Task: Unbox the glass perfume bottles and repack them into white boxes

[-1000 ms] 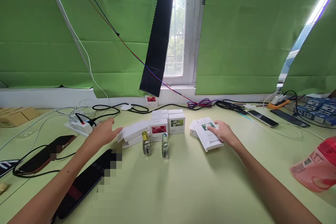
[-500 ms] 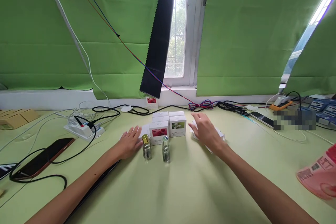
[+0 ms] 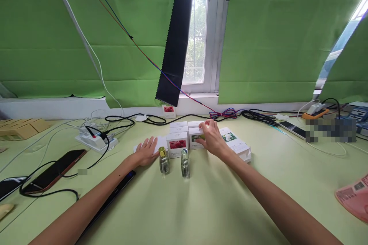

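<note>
My left hand (image 3: 146,152) lies flat, fingers spread, over a flat white item (image 3: 160,143) beside the stack. With thumb at the front and fingers over the top, my right hand (image 3: 214,138) grips a small white box (image 3: 196,140) with a white-flower picture. Left of that box stands a white box with a red picture (image 3: 177,145), more white boxes behind it. Two small glass bottles stand in front, one gold-capped (image 3: 164,160), the other silver-capped (image 3: 185,163). Under my right wrist, another white box (image 3: 239,148) with a flower picture lies on its side.
A dark phone (image 3: 56,170) and power strip (image 3: 96,142) with tangled cables lie left. Dark cables run along the back. Another phone (image 3: 293,129) and a pink packet (image 3: 353,199) are on the right. A dark slim device (image 3: 117,189) lies beneath my left forearm.
My right hand has moved left from the box lying at the right to the upright white-flower box, uncovering the lying box's picture. My left hand stays flat. The view has shifted slightly.
</note>
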`<state>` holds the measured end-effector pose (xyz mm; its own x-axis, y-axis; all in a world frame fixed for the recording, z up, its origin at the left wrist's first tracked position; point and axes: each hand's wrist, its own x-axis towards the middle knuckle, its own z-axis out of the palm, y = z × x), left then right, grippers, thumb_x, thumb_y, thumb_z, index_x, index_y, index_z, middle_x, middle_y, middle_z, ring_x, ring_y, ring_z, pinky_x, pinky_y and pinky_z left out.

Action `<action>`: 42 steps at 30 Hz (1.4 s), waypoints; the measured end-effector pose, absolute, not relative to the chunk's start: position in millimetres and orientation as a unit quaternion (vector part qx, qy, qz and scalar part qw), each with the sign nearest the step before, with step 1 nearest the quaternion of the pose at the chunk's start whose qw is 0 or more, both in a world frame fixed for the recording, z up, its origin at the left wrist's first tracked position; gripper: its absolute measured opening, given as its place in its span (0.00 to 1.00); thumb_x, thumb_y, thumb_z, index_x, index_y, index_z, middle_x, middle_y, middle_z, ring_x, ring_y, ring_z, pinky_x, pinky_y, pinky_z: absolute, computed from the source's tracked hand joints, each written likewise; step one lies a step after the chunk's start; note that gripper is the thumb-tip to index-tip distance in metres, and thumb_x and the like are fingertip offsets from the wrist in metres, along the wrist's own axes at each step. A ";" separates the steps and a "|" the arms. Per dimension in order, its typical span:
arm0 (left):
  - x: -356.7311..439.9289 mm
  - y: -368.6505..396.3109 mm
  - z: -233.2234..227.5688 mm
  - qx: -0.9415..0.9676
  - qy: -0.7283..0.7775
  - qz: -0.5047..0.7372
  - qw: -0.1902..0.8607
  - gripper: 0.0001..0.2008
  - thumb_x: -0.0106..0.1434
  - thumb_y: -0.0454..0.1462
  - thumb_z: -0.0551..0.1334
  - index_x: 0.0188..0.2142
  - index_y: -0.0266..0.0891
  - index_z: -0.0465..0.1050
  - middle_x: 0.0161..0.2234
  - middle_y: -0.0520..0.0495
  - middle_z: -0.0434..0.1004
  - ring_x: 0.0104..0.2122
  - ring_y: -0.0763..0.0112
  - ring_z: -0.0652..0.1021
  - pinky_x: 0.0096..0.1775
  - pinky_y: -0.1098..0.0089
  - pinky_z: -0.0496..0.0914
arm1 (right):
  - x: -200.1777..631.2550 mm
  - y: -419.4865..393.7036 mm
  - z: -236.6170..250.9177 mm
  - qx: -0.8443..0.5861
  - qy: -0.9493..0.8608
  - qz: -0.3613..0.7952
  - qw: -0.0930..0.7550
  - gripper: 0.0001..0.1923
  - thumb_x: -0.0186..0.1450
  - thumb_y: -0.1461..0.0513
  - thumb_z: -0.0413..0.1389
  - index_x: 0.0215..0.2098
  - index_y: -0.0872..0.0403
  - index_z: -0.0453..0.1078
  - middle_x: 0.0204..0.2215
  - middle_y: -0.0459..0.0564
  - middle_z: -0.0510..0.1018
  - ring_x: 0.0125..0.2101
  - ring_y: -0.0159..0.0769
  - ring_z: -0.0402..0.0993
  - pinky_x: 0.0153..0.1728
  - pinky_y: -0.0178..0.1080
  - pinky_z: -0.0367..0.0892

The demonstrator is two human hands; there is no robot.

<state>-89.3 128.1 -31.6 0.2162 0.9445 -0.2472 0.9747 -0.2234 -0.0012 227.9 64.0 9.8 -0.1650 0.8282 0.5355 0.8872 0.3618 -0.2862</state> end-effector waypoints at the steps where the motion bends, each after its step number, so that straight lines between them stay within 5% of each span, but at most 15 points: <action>1: -88.6 128.8 -32.2 0.775 0.620 -0.097 0.076 0.43 0.68 0.54 0.43 0.72 0.29 0.36 0.73 0.35 0.30 0.72 0.47 0.40 0.67 0.46 0.42 | 227.3 64.0 9.7 -0.566 -0.759 -0.044 0.320 0.24 0.58 0.63 0.69 0.48 0.56 0.65 0.49 0.62 0.64 0.51 0.52 0.64 0.51 0.49 0.66; 6: -83.2 131.2 -23.5 0.775 0.623 -0.082 0.071 0.40 0.69 0.54 0.42 0.73 0.33 0.39 0.73 0.35 0.35 0.72 0.47 0.44 0.66 0.43 0.47 | 228.6 64.6 11.4 -0.561 -0.765 0.030 0.316 0.20 0.61 0.66 0.66 0.47 0.54 0.65 0.42 0.54 0.71 0.40 0.43 0.69 0.42 0.41 0.66; 10: -82.1 140.8 9.4 0.781 0.619 -0.061 0.049 0.32 0.69 0.49 0.47 0.68 0.39 0.60 0.70 0.36 0.53 0.70 0.41 0.52 0.63 0.38 0.52 | 234.8 60.0 13.8 -0.560 -0.764 0.087 0.308 0.19 0.62 0.68 0.65 0.48 0.53 0.67 0.43 0.52 0.72 0.38 0.40 0.70 0.38 0.38 0.64; 13: -74.7 144.0 46.5 0.790 0.613 -0.006 -0.008 0.27 0.68 0.43 0.50 0.61 0.32 0.69 0.68 0.29 0.56 0.69 0.37 0.53 0.63 0.38 0.52 | 241.4 50.3 15.0 -0.554 -0.765 0.110 0.310 0.17 0.63 0.68 0.64 0.49 0.54 0.70 0.41 0.51 0.71 0.37 0.39 0.70 0.38 0.37 0.64; 15: -58.9 133.4 71.6 0.801 0.594 0.046 -0.048 0.26 0.69 0.40 0.47 0.61 0.31 0.68 0.66 0.29 0.61 0.68 0.43 0.58 0.64 0.43 0.52 | 247.0 42.1 16.3 -0.546 -0.765 0.132 0.314 0.16 0.63 0.69 0.63 0.49 0.54 0.72 0.40 0.50 0.70 0.38 0.38 0.70 0.39 0.37 0.65; 18: -15.2 93.2 99.9 0.857 0.473 0.190 -0.066 0.23 0.70 0.45 0.51 0.54 0.34 0.73 0.55 0.34 0.75 0.55 0.53 0.74 0.57 0.56 0.65 | 257.2 30.3 20.4 -0.530 -0.768 0.177 0.314 0.16 0.62 0.69 0.64 0.48 0.53 0.74 0.38 0.49 0.69 0.38 0.38 0.70 0.39 0.36 0.66; 22: 57.2 30.2 108.2 0.931 0.345 0.121 -0.009 0.18 0.67 0.48 0.59 0.43 0.38 0.78 0.40 0.41 0.80 0.42 0.57 0.79 0.41 0.65 0.71 | 271.8 16.4 28.9 -0.502 -0.784 0.222 0.291 0.15 0.59 0.65 0.67 0.44 0.52 0.77 0.36 0.47 0.72 0.36 0.37 0.69 0.35 0.35 0.64; 28: 113.3 1.8 85.4 0.946 0.323 -0.008 -0.033 0.12 0.67 0.40 0.59 0.37 0.34 0.78 0.34 0.38 0.80 0.32 0.56 0.81 0.28 0.65 0.65 | 293.0 -1.7 39.4 -0.475 -0.768 0.338 0.264 0.08 0.54 0.66 0.67 0.32 0.54 0.75 0.26 0.41 0.74 0.25 0.30 0.65 0.27 0.32 0.60; 34: 108.0 -12.4 75.5 0.928 0.369 0.047 0.013 0.12 0.67 0.40 0.55 0.35 0.35 0.74 0.33 0.39 0.79 0.34 0.56 0.80 0.30 0.66 0.63 | 297.8 -24.1 41.3 -0.491 -0.742 0.374 0.261 0.13 0.56 0.63 0.66 0.39 0.53 0.73 0.35 0.48 0.79 0.35 0.39 0.78 0.33 0.35 0.69; 38: 83.9 -30.8 72.2 0.878 0.457 0.117 0.076 0.15 0.66 0.46 0.56 0.28 0.40 0.66 0.28 0.44 0.76 0.31 0.60 0.77 0.28 0.67 0.59 | 292.4 -35.5 31.0 -0.541 -0.705 0.424 0.174 0.17 0.61 0.60 0.63 0.47 0.56 0.70 0.41 0.54 0.79 0.28 0.37 0.79 0.28 0.37 0.72; 42: 54.0 -46.6 64.5 0.818 0.515 0.184 0.179 0.21 0.66 0.52 0.55 0.24 0.42 0.58 0.22 0.50 0.71 0.24 0.66 0.73 0.24 0.70 0.56 | 296.4 -31.4 16.9 -0.594 -0.720 0.340 0.117 0.19 0.65 0.56 0.61 0.50 0.58 0.70 0.46 0.61 0.78 0.37 0.44 0.80 0.37 0.41 0.73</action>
